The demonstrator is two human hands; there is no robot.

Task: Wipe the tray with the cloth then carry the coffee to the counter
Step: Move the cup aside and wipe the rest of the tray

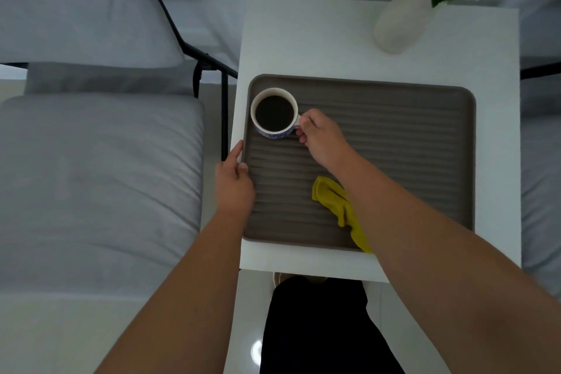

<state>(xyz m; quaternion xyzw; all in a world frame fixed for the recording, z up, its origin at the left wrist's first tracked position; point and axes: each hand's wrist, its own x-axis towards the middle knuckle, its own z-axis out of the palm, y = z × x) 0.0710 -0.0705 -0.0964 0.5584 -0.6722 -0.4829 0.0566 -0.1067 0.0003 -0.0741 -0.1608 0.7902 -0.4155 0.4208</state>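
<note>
Holding the mug [274, 114] by its handle, our right hand [321, 138] has the fingers curled closed around that handle, and the mug stands in the tray's corner at about ten o'clock. The coffee [274, 112] inside is dark and reaches high, close to the rim. We think this is the main risk: if we lift quickly or tilt the mug, the coffee can spill onto the tray [394, 143]. The grip is only on the handle, at one side, so a full mug may want to tip away from the hand.

Our left hand [235, 179] rests on the tray's edge at nine o'clock, the thumb over the rim and the fingers along the outside; we cannot tell if it truly clamps it. If this hand pushes, the tray can slide on the smooth table [303, 39].

The yellow cloth [337, 200] lies crumpled on the tray toward six o'clock, partly hidden under our right forearm. The arm may drag it when it moves.

The tray is grey-brown with ridges across, and these ridges could keep liquid. The table is white and square. At one o'clock stands a pale vase [400, 21] with green leaves and white flowers. At nine o'clock is a grey cushioned seat [100, 179] with a black metal frame. The counter is not in view.
</note>
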